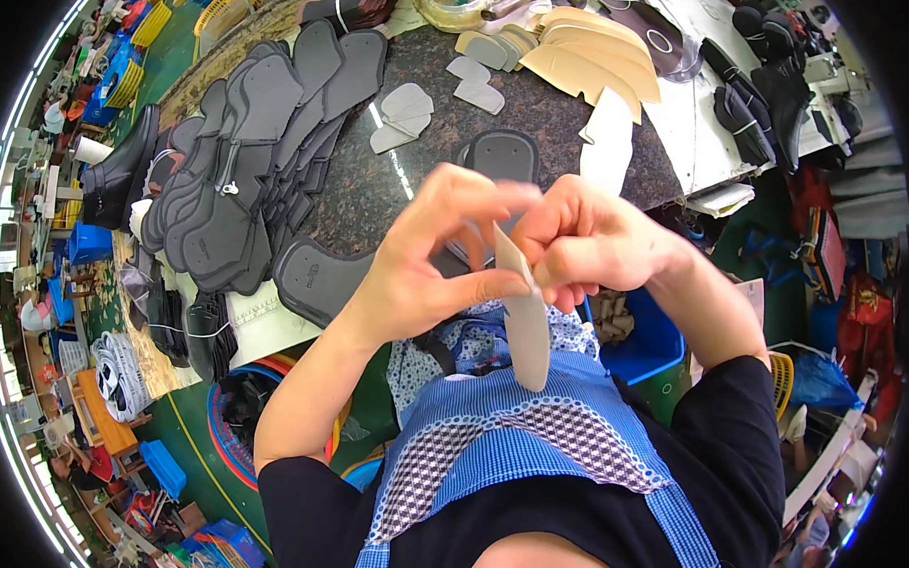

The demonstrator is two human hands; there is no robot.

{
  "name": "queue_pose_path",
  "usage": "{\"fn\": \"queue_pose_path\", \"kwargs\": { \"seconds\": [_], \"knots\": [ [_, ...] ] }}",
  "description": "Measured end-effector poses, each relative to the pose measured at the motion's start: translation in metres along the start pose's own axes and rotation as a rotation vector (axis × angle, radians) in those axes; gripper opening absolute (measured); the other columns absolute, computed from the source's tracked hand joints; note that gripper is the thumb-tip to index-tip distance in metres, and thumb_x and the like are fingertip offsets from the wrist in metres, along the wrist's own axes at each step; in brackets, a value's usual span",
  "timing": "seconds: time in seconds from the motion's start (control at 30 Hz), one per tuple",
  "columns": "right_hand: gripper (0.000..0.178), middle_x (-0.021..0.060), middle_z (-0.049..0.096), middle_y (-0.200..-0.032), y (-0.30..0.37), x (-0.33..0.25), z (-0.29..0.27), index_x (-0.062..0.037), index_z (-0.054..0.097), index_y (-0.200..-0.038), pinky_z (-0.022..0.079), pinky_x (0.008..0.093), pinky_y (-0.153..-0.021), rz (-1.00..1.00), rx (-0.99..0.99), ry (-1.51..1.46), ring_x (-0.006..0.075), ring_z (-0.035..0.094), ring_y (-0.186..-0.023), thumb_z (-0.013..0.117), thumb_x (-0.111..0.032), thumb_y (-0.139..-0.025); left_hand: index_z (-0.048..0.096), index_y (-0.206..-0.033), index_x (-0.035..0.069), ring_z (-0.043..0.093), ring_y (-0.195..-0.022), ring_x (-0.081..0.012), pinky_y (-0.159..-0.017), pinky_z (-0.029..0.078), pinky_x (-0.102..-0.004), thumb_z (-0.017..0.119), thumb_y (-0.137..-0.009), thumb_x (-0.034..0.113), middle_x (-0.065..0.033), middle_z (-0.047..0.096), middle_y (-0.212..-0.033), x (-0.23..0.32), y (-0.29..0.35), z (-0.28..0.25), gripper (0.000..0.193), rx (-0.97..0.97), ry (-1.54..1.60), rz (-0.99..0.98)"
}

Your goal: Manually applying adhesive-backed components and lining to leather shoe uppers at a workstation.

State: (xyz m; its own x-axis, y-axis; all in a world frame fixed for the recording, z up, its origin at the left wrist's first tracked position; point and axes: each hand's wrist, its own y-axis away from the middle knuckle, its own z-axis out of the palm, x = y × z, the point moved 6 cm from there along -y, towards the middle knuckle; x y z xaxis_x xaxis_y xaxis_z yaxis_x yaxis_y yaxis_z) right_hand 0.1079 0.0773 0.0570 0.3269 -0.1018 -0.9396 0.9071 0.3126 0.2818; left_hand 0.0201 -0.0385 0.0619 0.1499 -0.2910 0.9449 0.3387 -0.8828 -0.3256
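A thin, flat, light-grey piece [529, 339] with a rounded lower end hangs edge-on between my hands, in front of my chest. My left hand [426, 248] pinches its upper part, the thumb lying along it and the other fingers curled above, slightly blurred. Close by, my right hand [601, 239] is closed with its fingertips at the same piece's edge. Behind my hands a dark grey cut piece [501, 153] lies on the speckled stone tabletop [348, 190]. Another dark grey piece [320, 277] rests near the table's front edge, left of my left forearm.
Overlapping stacks of dark grey cut pieces [266, 102] cover the table's left. Small light-grey rounded pieces [404, 114] and fanned beige pieces [593, 53] lie toward the back. Black boots stand at left [118, 177] and right [781, 100]. A blue bin [653, 341] sits below the table's edge.
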Motion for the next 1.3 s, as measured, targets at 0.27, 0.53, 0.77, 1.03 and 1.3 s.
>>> {"fn": "queue_pose_path", "kwargs": {
  "seconds": [0.27,0.53,0.77,1.03,1.3],
  "knots": [
    [0.021,0.0046,0.064,-0.076,0.036,0.083,-0.038,-0.0021,0.065,-0.098,0.04,0.022,-0.045,-0.38,0.52,-0.819,0.0098,0.057,-0.054,0.056,-0.019,-0.089,0.066,-0.097,0.006,0.065,-0.104,-0.0256,-0.094,0.054,-0.0409,0.079,-0.072,0.006,-0.0076,0.069,-0.115,0.061,0.061,0.034,0.028,-0.128,-0.986,0.768],
    [0.038,0.0082,0.068,-0.075,0.207,0.251,-0.096,0.001,0.068,-0.08,0.05,0.0294,-0.062,0.746,0.798,0.64,0.0136,0.063,-0.066,0.067,-0.035,-0.091,0.035,-0.09,0.009,0.059,-0.123,-0.0305,-0.104,0.047,-0.0405,0.064,-0.097,0.009,-0.0321,0.063,-0.126,-0.01,0.169,-0.003,0.031,0.185,0.401,-0.636],
    [0.041,0.0055,0.064,-0.073,-0.001,0.052,0.019,0.0034,0.07,-0.085,0.048,0.0308,-0.065,-0.236,0.301,0.354,0.015,0.062,-0.072,0.073,-0.037,-0.088,0.043,-0.087,0.012,0.043,-0.078,-0.0022,-0.069,0.037,-0.02,0.07,-0.096,0.018,0.0058,0.049,-0.082,-0.038,0.149,-0.027,0.029,0.442,0.422,-0.505],
    [0.046,0.0174,0.057,-0.067,-0.067,0.052,-0.011,0.0062,0.064,-0.076,0.045,0.0401,-0.061,0.072,0.389,0.853,0.0291,0.057,-0.062,0.075,-0.037,-0.084,0.059,-0.088,0.006,0.056,-0.066,-0.0021,-0.056,0.045,-0.0191,0.08,-0.089,0.019,0.0014,0.064,-0.077,-0.06,0.142,-0.083,0.025,0.554,-0.301,-0.64],
    [0.041,0.0168,0.066,-0.076,-0.079,0.049,-0.008,-0.0007,0.066,-0.076,0.053,0.049,-0.068,-0.061,0.43,1.24,0.0385,0.067,-0.075,0.072,-0.041,-0.082,0.056,-0.122,0.003,0.062,-0.104,-0.0273,-0.09,0.049,-0.0383,0.088,-0.067,0.031,-0.0108,0.064,-0.115,-0.022,0.086,-0.043,0.07,0.125,-1.239,-0.391]
  ]
}}
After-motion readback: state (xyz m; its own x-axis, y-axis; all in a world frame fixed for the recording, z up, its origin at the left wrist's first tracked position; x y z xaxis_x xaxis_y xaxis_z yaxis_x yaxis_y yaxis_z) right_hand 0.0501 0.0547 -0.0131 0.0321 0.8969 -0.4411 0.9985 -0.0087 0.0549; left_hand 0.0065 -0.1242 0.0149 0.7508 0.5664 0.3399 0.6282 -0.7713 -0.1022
